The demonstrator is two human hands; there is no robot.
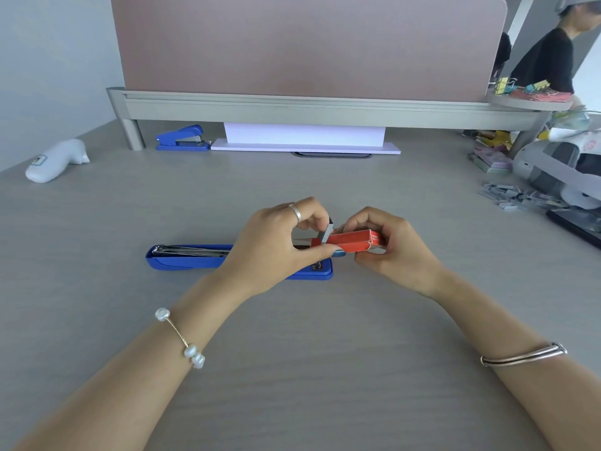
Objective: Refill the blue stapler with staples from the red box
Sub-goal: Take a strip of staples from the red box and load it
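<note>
The blue stapler (185, 259) lies flat on the desk, opened out, with its metal staple channel facing up at the left end. Its right half is hidden under my left hand (276, 247). That hand pinches a short grey strip of staples (327, 233) between thumb and fingers, right at the open end of the red box (353, 240). My right hand (395, 249) grips the red box from the right and holds it just above the stapler's right end.
A second blue stapler (183, 138) sits at the back under the partition rail, beside a white paper stack (305, 139). A white object (57, 161) lies far left. Loose staple strips (514, 196) and a grey device (559, 167) crowd the right edge. Another person stands back right.
</note>
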